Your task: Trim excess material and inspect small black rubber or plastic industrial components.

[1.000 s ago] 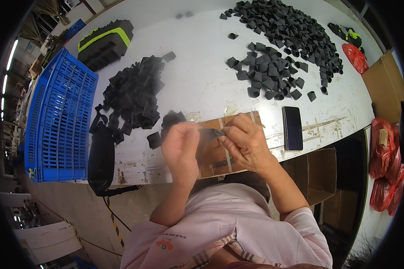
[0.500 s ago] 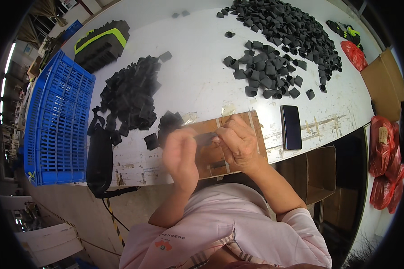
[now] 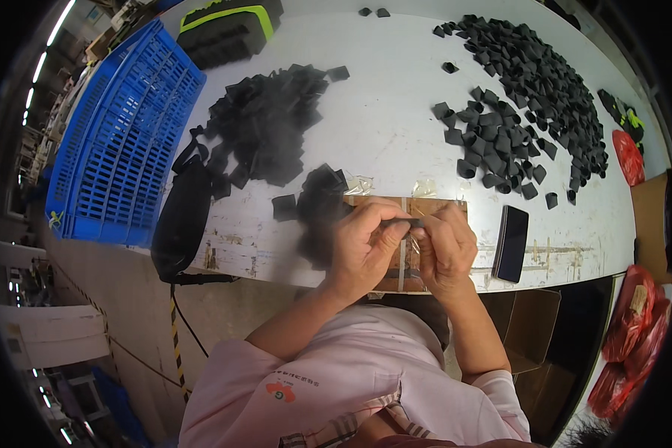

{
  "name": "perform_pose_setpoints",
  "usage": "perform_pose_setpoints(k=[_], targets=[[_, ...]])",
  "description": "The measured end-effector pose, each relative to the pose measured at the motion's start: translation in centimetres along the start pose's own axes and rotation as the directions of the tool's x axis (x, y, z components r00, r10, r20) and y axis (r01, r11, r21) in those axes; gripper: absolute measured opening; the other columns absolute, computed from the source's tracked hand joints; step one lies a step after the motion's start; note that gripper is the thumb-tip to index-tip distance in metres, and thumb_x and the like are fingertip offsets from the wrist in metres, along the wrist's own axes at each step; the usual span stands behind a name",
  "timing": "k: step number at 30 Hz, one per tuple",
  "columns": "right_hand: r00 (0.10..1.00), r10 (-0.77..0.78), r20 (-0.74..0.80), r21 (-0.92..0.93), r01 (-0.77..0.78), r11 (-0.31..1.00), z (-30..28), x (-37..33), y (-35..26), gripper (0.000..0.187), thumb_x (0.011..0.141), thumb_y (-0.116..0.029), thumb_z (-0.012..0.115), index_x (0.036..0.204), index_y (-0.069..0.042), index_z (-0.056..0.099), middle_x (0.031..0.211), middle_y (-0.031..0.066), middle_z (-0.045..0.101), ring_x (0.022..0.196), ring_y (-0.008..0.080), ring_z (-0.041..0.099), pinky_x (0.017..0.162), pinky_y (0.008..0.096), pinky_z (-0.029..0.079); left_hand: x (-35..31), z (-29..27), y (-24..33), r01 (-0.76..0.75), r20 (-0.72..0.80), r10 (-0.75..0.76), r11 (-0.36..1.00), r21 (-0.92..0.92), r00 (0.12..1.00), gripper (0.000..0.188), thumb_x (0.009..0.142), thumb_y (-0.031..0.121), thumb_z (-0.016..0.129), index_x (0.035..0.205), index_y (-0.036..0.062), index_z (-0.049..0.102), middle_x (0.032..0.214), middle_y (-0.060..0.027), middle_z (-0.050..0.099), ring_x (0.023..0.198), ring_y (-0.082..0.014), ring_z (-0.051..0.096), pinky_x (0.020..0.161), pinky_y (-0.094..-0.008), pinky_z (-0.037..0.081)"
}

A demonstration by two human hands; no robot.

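Pinching a small dark piece (image 3: pixel 416 222) between them, the left hand (image 3: pixel 362 250) and the right hand (image 3: pixel 448 250) met above the wooden board (image 3: pixel 390 280). Each thumb was closed against its forefinger, with only a sliver of the piece showing; how the remaining fingers gripped, if at all, could not be told. The piece was off the table (image 3: pixel 381 112), so the handling of this one looked unfinished.

Judging by the heaps, the work stood somewhere partway. To the right lay a large pile (image 3: pixel 545 89) of dark pieces, many showing open ends like short tubes, with a smaller cluster (image 3: pixel 496 142) just beside it. These looked like the done ones, though that was a guess. To the left, a heap (image 3: pixel 269 119) of flatter-looking dark pieces, and a small blurred stack (image 3: pixel 321 198) near the left hand, seemed to be what was left. If so, more had been done than remained, but the overlapping pieces could not be counted. A phone (image 3: pixel 511 244) lay beyond the right hand, apart from the board.
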State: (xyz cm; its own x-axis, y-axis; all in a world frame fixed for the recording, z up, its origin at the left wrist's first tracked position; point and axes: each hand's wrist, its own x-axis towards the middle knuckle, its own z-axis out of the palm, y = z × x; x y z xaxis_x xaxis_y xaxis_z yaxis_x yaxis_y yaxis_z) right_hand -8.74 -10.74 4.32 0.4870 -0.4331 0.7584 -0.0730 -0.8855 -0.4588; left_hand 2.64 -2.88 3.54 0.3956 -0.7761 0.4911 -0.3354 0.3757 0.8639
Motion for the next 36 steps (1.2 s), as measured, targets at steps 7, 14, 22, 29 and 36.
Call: perform_pose_setpoints(k=[7, 14, 22, 29, 36], targets=[[0.998, 0.0, 0.057, -0.03, 0.002, 1.0, -0.3, 0.1, -0.6, 0.012, 0.07, 0.0, 0.063, 0.079, 0.0, 0.055, 0.066, 0.0092, 0.051, 0.054, 0.022, 0.047, 0.044, 0.0298, 0.037, -0.3, -1.1, 0.9, 0.479, 0.128, -0.463, 0.86, -0.176, 0.877, 0.008, 0.081, 0.004, 0.057, 0.086, -0.002, 0.057, 0.071, -0.0031, 0.059, 0.056, -0.0028, 0.049, 0.047, -0.0171, 0.038], [0.999, -0.031, 0.012, -0.061, 0.032, 0.998, 0.3, 0.0, -0.5, 0.011, 0.071, 0.002, 0.062, 0.078, 0.001, 0.054, 0.064, 0.0097, 0.051, 0.053, 0.0231, 0.047, 0.045, 0.0307, 0.037, -1.3, -0.6, -0.6, 0.546, 0.589, -0.472, -0.243, -0.802, 0.656, 0.012, 0.082, 0.006, 0.05, 0.088, -0.0002, 0.059, 0.072, -0.0041, 0.055, 0.048, -0.0054, 0.04, 0.04, -0.0178, 0.03], [0.799, 0.6, -0.048, 0.486, -0.506, 0.713, -3.1, 4.3, 1.8, 0.038, 0.091, -0.031, 0.041, 0.083, 0.003, 0.054, 0.057, 0.0027, 0.047, 0.049, 0.008, 0.038, 0.046, 0.0209, 0.032, -2.9, -8.9, -9.2, 0.458, -0.5, -0.082, 0.549, 0.699, 0.862, 0.016, 0.076, 0.004, 0.058, 0.091, -0.0014, 0.055, 0.084, -0.0125, 0.056, 0.067, -0.0191, 0.055, 0.059, -0.028, 0.043], [0.66, 0.746, 0.09, 0.334, -0.725, 0.602, -0.7, -1.9, -1.2, 0.034, 0.091, -0.027, 0.041, 0.081, 0.001, 0.057, 0.059, 0.0014, 0.048, 0.051, 0.0079, 0.042, 0.047, 0.021, 0.033, -7.1, -17.8, -16.2, 0.383, -0.372, -0.115, 0.438, 0.813, 0.921, 0.006, 0.076, 0.002, 0.057, 0.081, -0.0007, 0.055, 0.082, -0.0084, 0.056, 0.068, -0.0179, 0.053, 0.064, -0.0283, 0.042], [0.765, 0.49, 0.417, 0.194, -0.602, 0.775, 2.8, -3.8, -4.6, 0.019, 0.076, -0.016, 0.063, 0.08, 0.002, 0.058, 0.065, 0.0127, 0.055, 0.057, 0.0265, 0.055, 0.052, 0.0338, 0.044, -4.1, -10.1, -6.7, 0.619, -0.158, -0.772, 0.599, -0.508, 0.616, 0.008, 0.085, 0.005, 0.05, 0.091, 0.0004, 0.051, 0.089, -0.0079, 0.057, 0.078, -0.0149, 0.055, 0.073, -0.0273, 0.043]])
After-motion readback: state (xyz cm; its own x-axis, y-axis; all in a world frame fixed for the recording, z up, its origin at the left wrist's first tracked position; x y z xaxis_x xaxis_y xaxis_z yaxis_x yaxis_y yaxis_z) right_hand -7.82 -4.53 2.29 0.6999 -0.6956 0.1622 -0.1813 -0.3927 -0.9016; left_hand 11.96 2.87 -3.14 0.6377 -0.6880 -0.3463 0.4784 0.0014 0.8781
